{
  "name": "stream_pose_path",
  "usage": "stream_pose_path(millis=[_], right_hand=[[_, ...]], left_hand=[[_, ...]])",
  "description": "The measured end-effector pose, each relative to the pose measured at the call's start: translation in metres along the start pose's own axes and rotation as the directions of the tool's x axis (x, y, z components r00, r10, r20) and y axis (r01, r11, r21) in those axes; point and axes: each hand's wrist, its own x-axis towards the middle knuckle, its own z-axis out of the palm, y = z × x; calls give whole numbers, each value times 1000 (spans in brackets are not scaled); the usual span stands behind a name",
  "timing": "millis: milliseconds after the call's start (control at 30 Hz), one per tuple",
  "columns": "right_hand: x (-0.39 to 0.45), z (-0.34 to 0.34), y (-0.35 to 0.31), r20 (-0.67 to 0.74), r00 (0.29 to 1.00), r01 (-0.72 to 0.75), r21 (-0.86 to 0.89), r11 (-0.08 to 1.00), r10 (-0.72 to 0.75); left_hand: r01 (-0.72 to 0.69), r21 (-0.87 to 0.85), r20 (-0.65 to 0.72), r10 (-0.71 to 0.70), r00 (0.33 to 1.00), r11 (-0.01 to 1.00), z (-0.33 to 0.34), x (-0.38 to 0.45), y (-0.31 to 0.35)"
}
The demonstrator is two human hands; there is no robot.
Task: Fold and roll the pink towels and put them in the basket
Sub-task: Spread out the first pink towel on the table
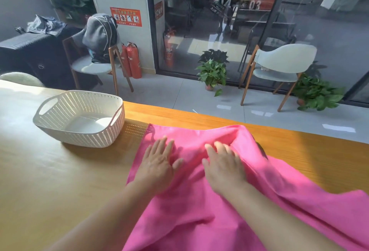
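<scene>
Head view. My left hand (157, 162) lies flat on the pink towel (199, 200), fingers straight and slightly spread, palm down, near the towel's left edge. My right hand (223, 164) also lies palm down on the towel, just beside the left, fingers straight and reaching toward a raised ridge of cloth at the far side. Neither hand pinches or curls round anything; both press on the fabric.

The towel is spread on the desk (60, 180), in front of me and running off to the right and toward the near edge. Its left part looks fairly smooth; the far right part is bunched into folds, and the right side lies in loose waves. The far left corner sits close to the basket's shadow.

The basket (79, 118) is white, perforated plastic with handle slots, standing upright on the desk to the left of the towel, apart from it. Nothing shows inside it.

Beyond the desk: a chair (95, 65) with a grey backpack (101, 37) on it, red extinguishers (131, 61) against the wall, a potted plant (212, 72) on the floor by the glass wall, a second pale chair (279, 65) to the right, another plant (317, 94) beside it.
</scene>
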Motion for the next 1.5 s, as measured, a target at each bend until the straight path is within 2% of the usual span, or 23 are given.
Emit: stream_pose_path(millis=[67,200,267,300,367,433,533,633,700,733,767,833,933,1000,1067,1133,1200,1267,1367,1433,1500], right_hand=[[-4,17,1,142,988,-73,68,995,63],[6,17,14,181,983,-32,145,989,5],[6,12,21,116,993,-36,151,988,18],[2,11,25,57,997,-60,132,989,53],[-9,8,32,8,993,-119,89,989,119],[-20,7,38,52,990,-135,97,986,131],[-30,0,56,65,989,-139,93,986,134],[-39,-19,95,-86,984,-149,113,982,159],[-49,-37,133,-202,947,-219,167,961,251],[-53,-46,153,-202,925,-291,171,941,322],[-57,-53,173,-150,902,-382,154,911,404],[-65,-62,205,46,836,-548,53,835,546],[-72,-67,229,245,744,-637,-23,770,622],[-76,-74,237,318,717,-644,-41,764,621],[-82,-77,244,424,696,-635,-13,772,580],[-90,-78,250,535,683,-626,76,776,498],[-97,-74,258,569,697,-651,249,717,435],[-101,-75,267,523,740,-647,378,663,424],[-102,-85,280,334,818,-575,433,695,469],[-102,-98,287,142,835,-509,562,652,531],[-100,-107,294,-158,817,-332,656,678,554]], left_hand=[[-22,57,71,18,997,998,6,3,-6],[-17,170,176,-14,984,985,-11,34,-38],[-18,228,204,-29,979,973,-20,45,-36],[-34,211,169,-2,986,977,-20,46,-27],[-92,94,59,86,995,991,-10,36,8],[-169,-32,16,169,985,985,8,18,51],[-227,-85,97,235,967,970,32,-5,95],[-249,-4,137,247,959,969,35,-12,92],[-253,29,177,244,954,967,25,-11,84],[-245,41,201,232,952,969,19,-9,82],[-234,57,208,218,954,970,14,-8,84],[-217,86,157,201,967,972,7,-8,101],[-293,-34,35,294,955,955,11,-16,149],[-366,-140,19,372,928,920,18,-25,186],[-399,-166,27,409,912,902,26,-32,219],[-376,-210,-1,384,923,903,33,-36,242],[-297,-261,-5,306,952,919,37,-37,255],[-233,-203,52,249,967,951,41,-37,259],[-215,-73,160,224,961,974,45,-43,254],[-217,-69,155,225,962,974,45,-46,251],[-221,-44,153,226,962,974,43,-47,250]])
